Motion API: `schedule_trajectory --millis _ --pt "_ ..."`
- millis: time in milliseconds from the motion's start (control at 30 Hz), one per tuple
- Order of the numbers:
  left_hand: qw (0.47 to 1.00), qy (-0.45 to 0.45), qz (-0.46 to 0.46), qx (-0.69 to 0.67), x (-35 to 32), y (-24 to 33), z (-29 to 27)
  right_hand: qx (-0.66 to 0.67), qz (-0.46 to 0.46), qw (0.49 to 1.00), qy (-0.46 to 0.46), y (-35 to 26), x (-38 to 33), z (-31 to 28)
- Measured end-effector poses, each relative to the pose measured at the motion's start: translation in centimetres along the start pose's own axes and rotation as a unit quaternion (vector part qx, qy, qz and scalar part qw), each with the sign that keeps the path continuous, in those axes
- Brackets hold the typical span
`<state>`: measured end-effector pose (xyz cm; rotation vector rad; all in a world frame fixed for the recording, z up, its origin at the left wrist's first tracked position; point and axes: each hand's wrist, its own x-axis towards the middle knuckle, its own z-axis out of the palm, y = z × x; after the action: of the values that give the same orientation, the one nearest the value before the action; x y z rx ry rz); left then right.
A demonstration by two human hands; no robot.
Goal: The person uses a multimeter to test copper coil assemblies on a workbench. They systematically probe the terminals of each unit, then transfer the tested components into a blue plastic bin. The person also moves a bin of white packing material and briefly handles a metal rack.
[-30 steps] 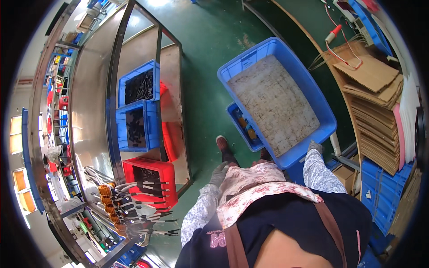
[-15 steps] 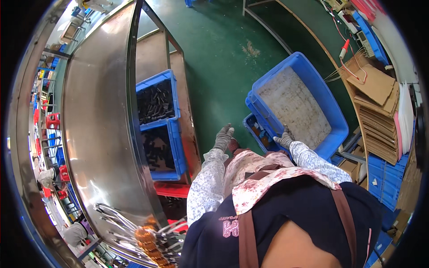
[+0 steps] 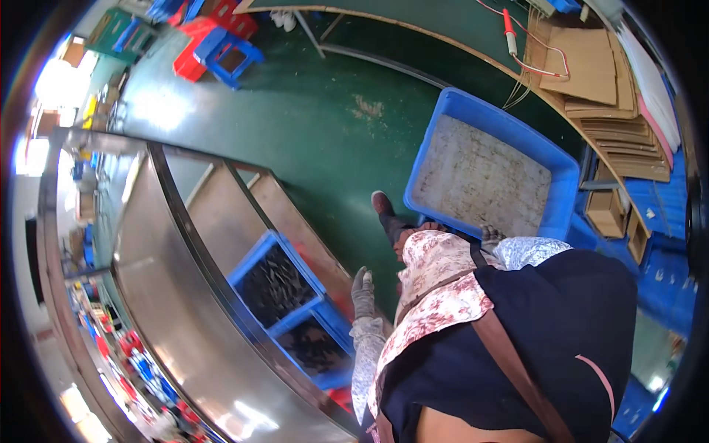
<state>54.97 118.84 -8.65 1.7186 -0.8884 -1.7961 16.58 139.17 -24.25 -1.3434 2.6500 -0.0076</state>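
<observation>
My right hand (image 3: 490, 236), in a grey glove, grips the near rim of a large blue crate (image 3: 427, 155) whose dirty pale bottom holds nothing. The crate sits low over the green floor, in front of me and to the right. My left hand (image 3: 362, 292), also gloved, hangs free with its fingers straight and holds nothing. It is level with a small blue bin (image 3: 251, 260) of dark metal parts under the steel table. Floral sleeves and a dark apron cover my arms and body.
A curved steel table (image 3: 170, 295) runs along my left, with a second blue bin (image 3: 341, 325) under it. Flat cardboard sheets (image 3: 591, 66) are stacked on a bench at the right. Red and blue stools (image 3: 221, 44) stand far back. My shoe (image 3: 384, 210) is beside the crate.
The crate has come down from a raised hold to floor level. My left hand has let go of it and swung left toward the bins. My view has turned.
</observation>
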Motion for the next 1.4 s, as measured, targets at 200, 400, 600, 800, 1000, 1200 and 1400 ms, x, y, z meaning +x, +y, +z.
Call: schedule_trajectory --millis 200,400,600,800,1000,1200,1400 --pt "0.994 -0.032 0.020 0.102 9.1 5.5 -5.4 -0.097 -0.078 0.988 0.090 -0.7 -1.6 1.9" --pt "0.952 -0.106 -0.080 0.277 16.4 14.7 -8.1 -0.069 -0.020 0.997 0.006 -2.9 -2.6 -2.9" --pt "0.836 -0.207 0.057 0.505 28.2 19.7 -10.6 0.181 0.506 0.804 -0.255 -6.1 5.8 -2.9" --pt "0.806 -0.240 0.033 0.540 42.6 26.7 -6.6 0.359 0.641 0.672 -0.095 -8.3 14.8 2.0" --pt "0.788 -0.281 0.124 0.534 60.6 40.7 -0.4 0.195 0.561 0.776 0.211 -26.2 30.7 -13.0" --pt "0.704 -0.336 0.317 0.539 62.8 53.5 21.4 0.283 0.277 0.892 0.216 -25.8 51.5 -30.8" --pt "0.804 -0.429 0.220 0.349 58.5 58.5 37.2 0.320 0.121 0.919 0.194 -21.8 74.9 -37.9"
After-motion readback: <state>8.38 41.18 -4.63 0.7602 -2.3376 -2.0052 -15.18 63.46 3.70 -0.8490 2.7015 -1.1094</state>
